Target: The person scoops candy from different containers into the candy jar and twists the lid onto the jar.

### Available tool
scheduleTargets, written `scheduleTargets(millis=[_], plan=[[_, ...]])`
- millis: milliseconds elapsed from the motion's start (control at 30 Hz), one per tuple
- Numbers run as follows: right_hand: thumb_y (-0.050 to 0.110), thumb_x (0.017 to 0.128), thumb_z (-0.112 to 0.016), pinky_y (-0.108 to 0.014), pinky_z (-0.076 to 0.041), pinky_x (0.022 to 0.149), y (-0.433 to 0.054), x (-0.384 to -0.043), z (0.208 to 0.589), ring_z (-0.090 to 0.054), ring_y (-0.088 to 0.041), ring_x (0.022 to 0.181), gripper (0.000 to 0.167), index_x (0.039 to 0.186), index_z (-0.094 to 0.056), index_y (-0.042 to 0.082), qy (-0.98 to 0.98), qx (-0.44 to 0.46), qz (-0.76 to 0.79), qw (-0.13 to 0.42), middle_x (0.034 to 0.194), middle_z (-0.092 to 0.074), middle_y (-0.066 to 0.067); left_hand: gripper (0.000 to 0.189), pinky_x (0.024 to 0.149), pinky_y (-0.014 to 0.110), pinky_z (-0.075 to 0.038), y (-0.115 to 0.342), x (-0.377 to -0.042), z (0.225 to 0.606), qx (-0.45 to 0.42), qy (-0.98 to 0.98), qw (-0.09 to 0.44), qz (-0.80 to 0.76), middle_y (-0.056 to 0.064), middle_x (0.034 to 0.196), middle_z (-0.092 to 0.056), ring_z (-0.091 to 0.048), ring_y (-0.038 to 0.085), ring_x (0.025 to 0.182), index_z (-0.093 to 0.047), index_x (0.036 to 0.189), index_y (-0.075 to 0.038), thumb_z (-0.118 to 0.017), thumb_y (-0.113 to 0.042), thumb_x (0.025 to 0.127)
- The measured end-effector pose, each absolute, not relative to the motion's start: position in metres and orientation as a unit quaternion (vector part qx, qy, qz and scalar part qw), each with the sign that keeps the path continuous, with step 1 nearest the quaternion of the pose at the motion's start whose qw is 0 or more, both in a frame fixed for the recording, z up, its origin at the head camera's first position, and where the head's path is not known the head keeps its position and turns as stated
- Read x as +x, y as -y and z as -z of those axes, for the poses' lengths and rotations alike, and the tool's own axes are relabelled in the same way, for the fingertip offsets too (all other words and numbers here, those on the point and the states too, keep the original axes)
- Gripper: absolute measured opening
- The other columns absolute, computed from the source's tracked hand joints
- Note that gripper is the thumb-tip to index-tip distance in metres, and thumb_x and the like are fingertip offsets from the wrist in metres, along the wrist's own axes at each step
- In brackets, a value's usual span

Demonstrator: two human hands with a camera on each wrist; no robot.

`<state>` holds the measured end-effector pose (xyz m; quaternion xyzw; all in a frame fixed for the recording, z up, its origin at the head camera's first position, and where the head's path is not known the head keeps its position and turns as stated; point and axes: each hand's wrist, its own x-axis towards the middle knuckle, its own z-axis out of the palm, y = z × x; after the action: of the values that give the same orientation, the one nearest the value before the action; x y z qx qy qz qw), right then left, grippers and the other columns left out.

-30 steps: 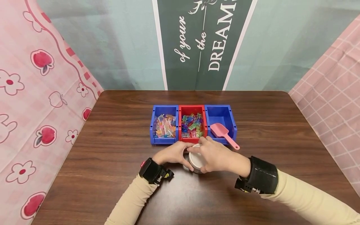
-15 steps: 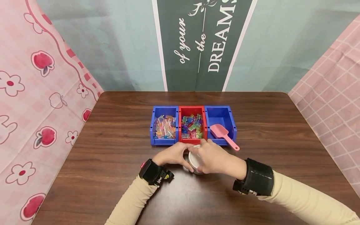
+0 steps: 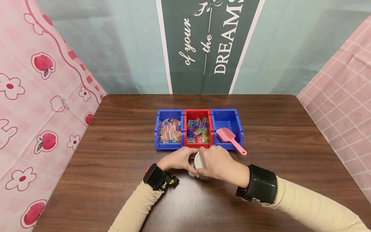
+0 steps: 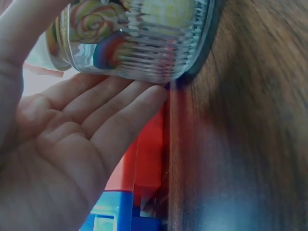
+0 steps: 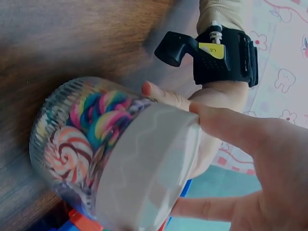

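Observation:
A ribbed clear jar (image 5: pixel 70 154) of swirled, colourful candies stands on the table below the bins, capped by a white lid (image 5: pixel 144 163). My left hand (image 3: pixel 178 159) holds the jar from the left, thumb on the near side and fingers on the far side; in the left wrist view its fingers (image 4: pixel 113 113) lie along the glass. From the right, my right hand (image 3: pixel 218 162) grips the lid's rim between thumb and fingers. Much of the jar is hidden by both hands in the head view.
Behind the jar, a blue bin (image 3: pixel 170 146) holds small candies on sticks and a red bin (image 3: pixel 197 112) holds wrapped candies. A pink scoop (image 3: pixel 227 134) rests in the right blue bin (image 3: pixel 224 115), its handle over the front edge. Patterned cloths hang around the table (image 3: pixel 269 129).
My right hand has turned on the lid, and its wrist and forearm have swung leftward and slightly down. The left hand stays around the jar; bins and scoop are still.

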<state>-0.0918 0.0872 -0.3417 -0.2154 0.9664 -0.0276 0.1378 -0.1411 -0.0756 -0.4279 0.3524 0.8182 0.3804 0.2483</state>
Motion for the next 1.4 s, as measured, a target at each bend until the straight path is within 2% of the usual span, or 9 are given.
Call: scheduleTargets(millis=[100, 233, 400, 600, 800, 1000, 1133, 1267, 1400], plan=[[0.050, 0.067, -0.082, -0.042, -0.058, 0.070, -0.090, -0.092, 0.340, -0.063, -0.030, 0.082, 0.073, 0.119, -0.060, 0.003, -0.964, -0.217, 0.039, 0.148, 0.094, -0.067, -0.020, 0.066, 0.086, 0.017, -0.048, 0.076, -0.142, 0.428, 0.353, -0.821, 0.246, -0.375, 0.001, 0.110, -0.070, -0.058, 0.005, 0.094, -0.061, 0.121, -0.009, -0.089, -0.027, 0.064], [0.039, 0.062, -0.089, -0.047, -0.058, 0.078, -0.098, -0.091, 0.340, -0.059, -0.034, 0.097, 0.081, 0.131, -0.056, 0.010, -0.952, -0.259, 0.061, 0.154, 0.113, -0.060, -0.023, 0.065, 0.088, 0.018, -0.047, 0.076, -0.142, 0.427, 0.350, -0.820, 0.252, -0.376, 0.000, 0.113, -0.070, -0.058, 0.005, 0.096, -0.061, 0.122, -0.010, -0.088, -0.027, 0.065], [0.026, 0.060, -0.091, -0.044, -0.059, 0.078, -0.106, -0.095, 0.343, -0.058, -0.032, 0.102, 0.076, 0.128, -0.059, 0.015, -0.926, -0.348, 0.047, 0.143, 0.113, -0.059, -0.018, 0.065, 0.088, 0.017, -0.047, 0.076, -0.143, 0.426, 0.341, -0.824, 0.257, -0.372, -0.002, 0.110, -0.070, -0.058, 0.003, 0.092, -0.061, 0.121, -0.012, -0.088, -0.030, 0.065], [0.031, 0.061, -0.090, -0.041, -0.059, 0.077, -0.108, -0.104, 0.343, -0.055, -0.028, 0.103, 0.076, 0.129, -0.059, 0.018, -0.902, -0.403, 0.003, 0.156, 0.115, -0.059, -0.013, 0.066, 0.090, 0.018, -0.048, 0.076, -0.143, 0.426, 0.338, -0.824, 0.262, -0.372, -0.002, 0.113, -0.069, -0.059, 0.003, 0.094, -0.059, 0.124, -0.013, -0.087, -0.031, 0.067], [0.031, 0.062, -0.090, -0.040, -0.059, 0.077, -0.109, -0.106, 0.344, -0.056, -0.028, 0.104, 0.075, 0.129, -0.059, 0.017, -0.896, -0.413, -0.001, 0.161, 0.115, -0.060, -0.014, 0.066, 0.090, 0.017, -0.048, 0.075, -0.141, 0.426, 0.338, -0.819, 0.267, -0.380, -0.002, 0.113, -0.069, -0.059, 0.003, 0.094, -0.059, 0.125, -0.013, -0.087, -0.030, 0.067], [0.036, 0.064, -0.088, -0.037, -0.058, 0.077, -0.110, -0.101, 0.348, -0.059, -0.028, 0.097, 0.073, 0.127, -0.059, 0.014, -0.910, -0.389, 0.023, 0.144, 0.110, -0.064, -0.016, 0.066, 0.087, 0.016, -0.047, 0.075, -0.140, 0.428, 0.347, -0.817, 0.253, -0.385, -0.002, 0.111, -0.069, -0.057, 0.002, 0.092, -0.060, 0.122, -0.012, -0.089, -0.028, 0.065], [0.040, 0.065, -0.086, -0.033, -0.056, 0.069, -0.107, -0.096, 0.352, -0.060, -0.025, 0.084, 0.074, 0.126, -0.059, 0.009, -0.928, -0.351, 0.042, 0.120, 0.098, -0.067, -0.017, 0.066, 0.088, 0.016, -0.047, 0.075, -0.139, 0.428, 0.352, -0.813, 0.249, -0.392, -0.001, 0.114, -0.069, -0.057, 0.003, 0.095, -0.061, 0.122, -0.013, -0.089, -0.026, 0.064], [0.049, 0.066, -0.082, -0.033, -0.053, 0.061, -0.098, -0.092, 0.359, -0.059, -0.024, 0.070, 0.073, 0.116, -0.061, 0.001, -0.954, -0.281, 0.051, 0.090, 0.082, -0.067, -0.015, 0.069, 0.088, 0.017, -0.047, 0.076, -0.138, 0.427, 0.353, -0.817, 0.240, -0.386, 0.000, 0.114, -0.069, -0.057, 0.005, 0.096, -0.060, 0.125, -0.010, -0.089, -0.024, 0.064], [0.063, 0.068, -0.075, -0.036, -0.058, 0.060, -0.089, -0.090, 0.366, -0.064, -0.026, 0.067, 0.080, 0.112, -0.057, -0.001, -0.977, -0.184, 0.037, 0.102, 0.078, -0.066, -0.015, 0.068, 0.088, 0.017, -0.048, 0.076, -0.139, 0.427, 0.357, -0.818, 0.236, -0.384, 0.003, 0.110, -0.069, -0.058, 0.006, 0.093, -0.059, 0.125, -0.008, -0.088, -0.025, 0.066]])
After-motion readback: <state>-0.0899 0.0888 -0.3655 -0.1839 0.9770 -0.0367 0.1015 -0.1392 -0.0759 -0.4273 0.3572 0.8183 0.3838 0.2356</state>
